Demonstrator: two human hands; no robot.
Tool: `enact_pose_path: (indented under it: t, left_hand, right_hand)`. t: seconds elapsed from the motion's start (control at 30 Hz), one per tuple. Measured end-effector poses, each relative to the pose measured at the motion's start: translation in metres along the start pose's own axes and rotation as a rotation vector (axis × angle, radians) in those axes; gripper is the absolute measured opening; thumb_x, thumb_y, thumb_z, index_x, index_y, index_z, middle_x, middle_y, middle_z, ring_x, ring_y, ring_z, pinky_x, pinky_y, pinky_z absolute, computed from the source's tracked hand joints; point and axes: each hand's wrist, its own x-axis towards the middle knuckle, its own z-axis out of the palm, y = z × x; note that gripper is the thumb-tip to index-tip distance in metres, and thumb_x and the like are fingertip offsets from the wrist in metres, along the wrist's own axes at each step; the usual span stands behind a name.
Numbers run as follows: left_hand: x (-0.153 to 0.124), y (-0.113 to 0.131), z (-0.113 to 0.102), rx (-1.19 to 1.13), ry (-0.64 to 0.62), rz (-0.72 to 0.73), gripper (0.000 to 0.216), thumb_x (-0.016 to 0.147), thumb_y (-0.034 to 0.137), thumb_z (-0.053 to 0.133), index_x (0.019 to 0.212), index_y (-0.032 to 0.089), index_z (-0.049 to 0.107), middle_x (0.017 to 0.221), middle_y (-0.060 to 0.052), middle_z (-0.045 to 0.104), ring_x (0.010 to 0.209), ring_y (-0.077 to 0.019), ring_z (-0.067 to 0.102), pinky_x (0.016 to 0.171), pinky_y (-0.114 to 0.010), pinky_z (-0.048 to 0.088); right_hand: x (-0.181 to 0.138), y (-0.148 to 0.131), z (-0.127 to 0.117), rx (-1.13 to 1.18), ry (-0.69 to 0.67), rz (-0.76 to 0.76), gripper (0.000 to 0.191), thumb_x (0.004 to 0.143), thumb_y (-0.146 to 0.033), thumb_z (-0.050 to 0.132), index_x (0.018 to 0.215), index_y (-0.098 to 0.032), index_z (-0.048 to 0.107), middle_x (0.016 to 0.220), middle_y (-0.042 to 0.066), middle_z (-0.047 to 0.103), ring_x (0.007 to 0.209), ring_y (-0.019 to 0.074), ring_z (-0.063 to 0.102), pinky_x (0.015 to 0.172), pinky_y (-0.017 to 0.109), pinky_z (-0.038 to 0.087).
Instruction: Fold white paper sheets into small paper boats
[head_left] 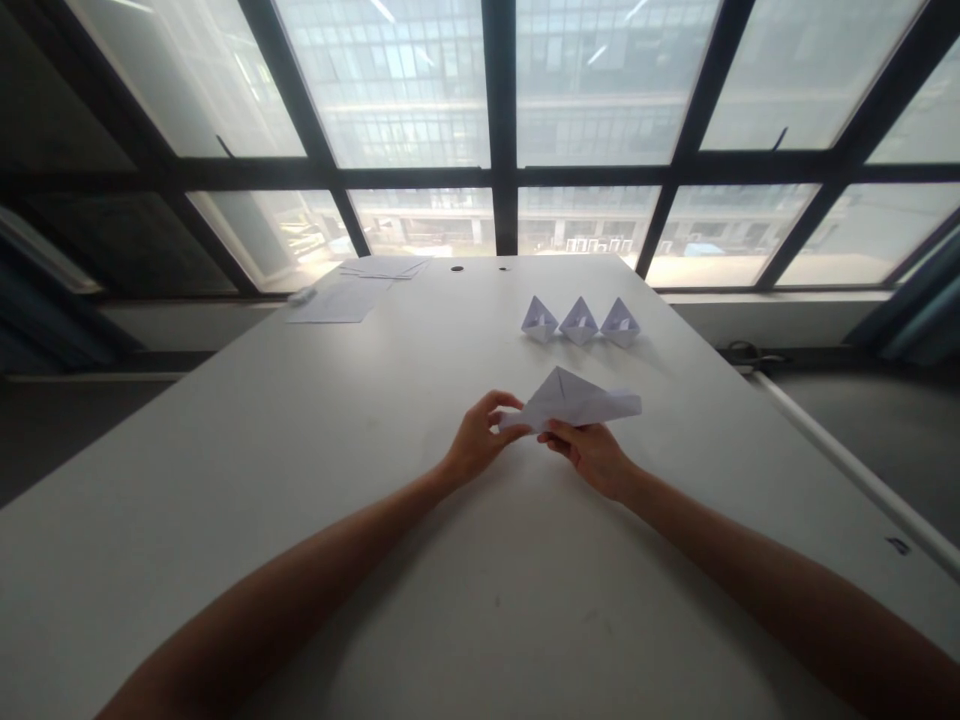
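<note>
Both hands hold a partly folded sheet of white paper just above the table. It has a pointed triangular top with a crease down from the peak and a flap band along its lower edge. At its left corner, my left hand pinches the paper between thumb and fingers. My right hand grips the lower edge near the middle, thumb in front and fingers beneath. The right end of the flap sticks out free. Beyond the hands, three folded paper boats stand in a row.
On the white table, loose paper sheets lie at the far left. A dark round hole is near the far edge. Large framed windows rise behind the table. A white rail runs along the right side.
</note>
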Motion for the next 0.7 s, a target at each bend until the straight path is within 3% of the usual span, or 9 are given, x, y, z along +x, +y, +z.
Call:
enact_pose_path:
  t: [0.27, 0.37, 0.57, 0.7]
  left_hand:
    - [-0.002, 0.010, 0.002, 0.285, 0.117, 0.185, 0.013, 0.086, 0.029, 0.069, 0.079, 0.018, 0.064, 0.117, -0.009, 0.061, 0.099, -0.0192, 0.064, 0.088, -0.036, 0.055]
    - [-0.005, 0.014, 0.005, 0.360, 0.119, 0.232, 0.011, 0.085, 0.027, 0.071, 0.079, 0.020, 0.065, 0.111, -0.008, 0.063, 0.101, -0.0204, 0.063, 0.093, -0.038, 0.052]
    - [-0.007, 0.016, 0.009, 0.421, 0.127, 0.301, 0.006, 0.085, 0.024, 0.071, 0.080, 0.021, 0.067, 0.094, -0.005, 0.062, 0.089, -0.0176, 0.062, 0.080, -0.032, 0.052]
    - [-0.007, 0.016, 0.008, 0.419, 0.054, 0.338, 0.006, 0.090, 0.021, 0.063, 0.084, 0.021, 0.065, 0.096, -0.006, 0.067, 0.094, -0.0185, 0.063, 0.087, -0.034, 0.052]
  right_hand:
    - [0.007, -0.001, -0.003, 0.121, 0.111, -0.103, 0.040, 0.059, -0.024, 0.089, 0.093, -0.021, 0.068, 0.096, 0.001, 0.073, 0.090, 0.0195, 0.069, 0.093, 0.039, 0.059]
    - [0.008, -0.001, -0.004, 0.113, 0.134, -0.106, 0.035, 0.059, -0.024, 0.089, 0.087, -0.020, 0.069, 0.095, 0.001, 0.073, 0.092, 0.0198, 0.069, 0.094, 0.039, 0.058]
    - [0.009, -0.001, -0.004, 0.115, 0.170, -0.089, 0.033, 0.058, -0.023, 0.090, 0.083, -0.019, 0.070, 0.089, 0.001, 0.073, 0.087, 0.0198, 0.069, 0.092, 0.038, 0.059]
    - [0.007, -0.001, -0.003, 0.102, 0.136, -0.096, 0.031, 0.059, -0.025, 0.089, 0.083, -0.018, 0.070, 0.089, 0.002, 0.074, 0.086, 0.0195, 0.069, 0.093, 0.038, 0.058]
